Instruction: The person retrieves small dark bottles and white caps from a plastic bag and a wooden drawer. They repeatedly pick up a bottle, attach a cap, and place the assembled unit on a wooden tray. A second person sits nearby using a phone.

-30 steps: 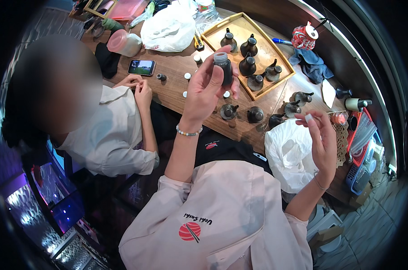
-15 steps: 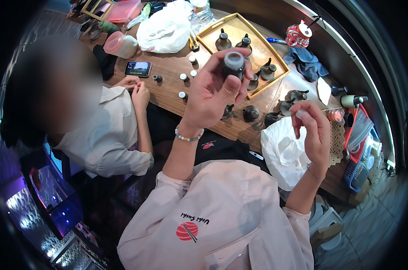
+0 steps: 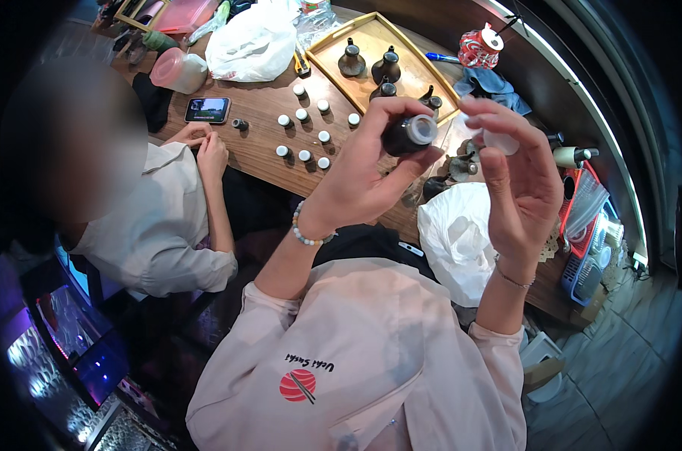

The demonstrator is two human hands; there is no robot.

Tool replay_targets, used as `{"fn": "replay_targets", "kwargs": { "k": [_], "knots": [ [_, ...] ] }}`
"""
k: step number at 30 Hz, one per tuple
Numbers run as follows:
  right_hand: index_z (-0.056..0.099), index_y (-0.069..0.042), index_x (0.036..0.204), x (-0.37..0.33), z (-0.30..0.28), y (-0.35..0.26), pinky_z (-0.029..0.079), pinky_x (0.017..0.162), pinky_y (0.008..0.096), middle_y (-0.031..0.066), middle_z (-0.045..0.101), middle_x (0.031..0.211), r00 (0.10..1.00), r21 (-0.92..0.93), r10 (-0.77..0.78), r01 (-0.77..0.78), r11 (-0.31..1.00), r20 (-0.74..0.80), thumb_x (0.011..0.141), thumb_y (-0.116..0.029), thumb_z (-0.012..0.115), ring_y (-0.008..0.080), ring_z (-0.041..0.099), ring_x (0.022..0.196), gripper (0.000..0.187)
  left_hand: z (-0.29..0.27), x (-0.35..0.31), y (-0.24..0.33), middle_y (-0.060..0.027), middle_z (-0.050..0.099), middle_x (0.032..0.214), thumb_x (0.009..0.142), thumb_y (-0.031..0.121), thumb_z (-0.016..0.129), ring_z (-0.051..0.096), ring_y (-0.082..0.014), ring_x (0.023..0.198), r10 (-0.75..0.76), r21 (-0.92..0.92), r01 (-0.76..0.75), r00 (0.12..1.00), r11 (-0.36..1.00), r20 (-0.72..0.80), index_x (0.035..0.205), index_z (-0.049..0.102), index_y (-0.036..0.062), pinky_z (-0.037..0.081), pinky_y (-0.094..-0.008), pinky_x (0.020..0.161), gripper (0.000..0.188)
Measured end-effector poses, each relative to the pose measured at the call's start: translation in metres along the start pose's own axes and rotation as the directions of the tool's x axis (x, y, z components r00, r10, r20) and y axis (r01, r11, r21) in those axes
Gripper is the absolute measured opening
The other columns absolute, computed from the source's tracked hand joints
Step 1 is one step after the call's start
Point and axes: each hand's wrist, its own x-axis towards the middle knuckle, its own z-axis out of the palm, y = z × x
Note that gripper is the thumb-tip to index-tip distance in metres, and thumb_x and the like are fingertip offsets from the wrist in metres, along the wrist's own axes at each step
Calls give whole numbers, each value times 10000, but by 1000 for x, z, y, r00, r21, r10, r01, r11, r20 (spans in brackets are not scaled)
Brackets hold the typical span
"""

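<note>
My left hand is wrapped round a small dark bottle. The bottle leans to the right, and its translucent white mouth has no cap on. A short way to the right, my right hand is raised with thumb and fingers bent round a small translucent whitish piece, perhaps a cap; its exact kind is unclear. The two hands do not touch. Below them on the wooden table stand several small dark bottles with white caps. Dark spouted sauce pots sit in a wooden tray.
More spouted pots lie beyond my right hand, near a white plastic bag. A phone and a lone dark bottle lie before a seated person at left. Baskets stand at the right edge.
My right hand has risen and moved left toward the bottle, with the whitish piece now plainly visible. The bottle has tipped from mouth-up to leaning right. The view has shifted slightly.
</note>
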Motion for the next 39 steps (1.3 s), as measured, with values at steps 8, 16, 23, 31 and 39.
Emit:
{"fn": "replay_targets", "kwargs": {
  "k": [8, 16, 23, 31, 39],
  "knots": [
    [608, -32, 1405, 3, 25, 33, 395, 1114, 358, 83, 674, 1400, 996, -148, -80, 85, 985, 44, 1093, -299, 549, 225, 578, 1287, 415, 12, 1, -6, -174, 658, 1061, 928, 156, 746, 679, -277, 904, -71, 212, 68, 997, 975, 4, 1314, 496, -20, 543, -374, 758, 492],
    [648, -2, 1301, -5, 14, 21, 455, 1080, 403, 165, 610, 1468, 995, -21, 61, -60, 998, 83, 1058, -178, 609, 289, 618, 1267, 302, 15, 8, -7, -215, 677, 1036, 884, 131, 784, 699, -389, 919, 46, 319, -48, 999, 947, 13, 1249, 516, -11, 550, -402, 768, 474],
    [713, -83, 1267, 9, -18, -4, 524, 904, 387, 132, 685, 1171, 951, -547, 95, 86, 833, 293, 860, -13, 784, 274, 663, 1051, 419, 19, 10, -24, -154, 716, 909, 810, 74, 817, 712, -280, 805, 178, 380, -139, 982, 915, -70, 1102, 650, 20, 546, -354, 723, 340],
    [729, -89, 1257, 13, -21, -11, 534, 765, 359, 104, 669, 1084, 917, -568, 127, 122, 814, 379, 823, 68, 765, 257, 666, 930, 463, 21, 8, -23, -182, 675, 785, 812, 76, 793, 669, -387, 720, 146, 432, -133, 989, 892, 3, 1053, 653, 2, 522, -388, 660, 288],
    [721, -67, 1259, 16, -18, -8, 545, 742, 361, 111, 681, 1037, 890, -558, 144, 139, 818, 433, 817, 83, 757, 269, 680, 877, 468, 17, 5, -26, -200, 687, 801, 813, 94, 816, 680, -399, 719, 125, 380, -130, 991, 916, 38, 1059, 659, -6, 522, -386, 641, 309]
  ]
}}
